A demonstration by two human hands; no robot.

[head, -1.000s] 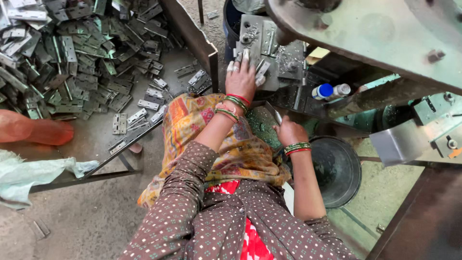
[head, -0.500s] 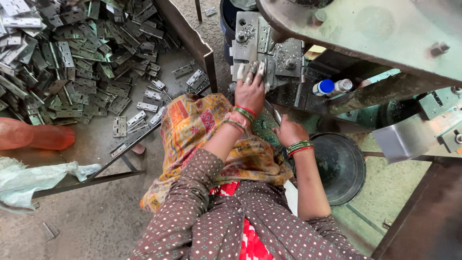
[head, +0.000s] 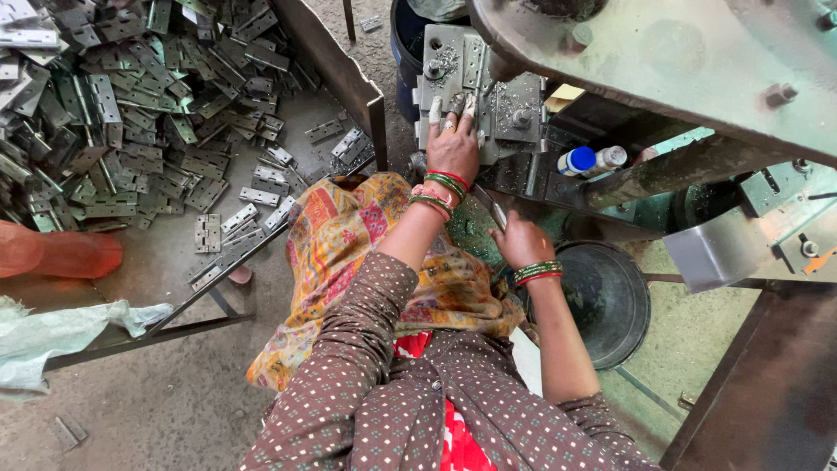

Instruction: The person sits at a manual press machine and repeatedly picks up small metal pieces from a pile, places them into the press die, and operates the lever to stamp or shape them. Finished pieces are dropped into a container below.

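My left hand has its fingers spread flat, pressing a small metal piece onto the die block under the press frame. I'd keep it squared on the block, fingertips clear of the ram. My right hand curls loosely by the black pan; whether it holds anything I cannot tell. Loose hinges heap the worktop's far left corner.
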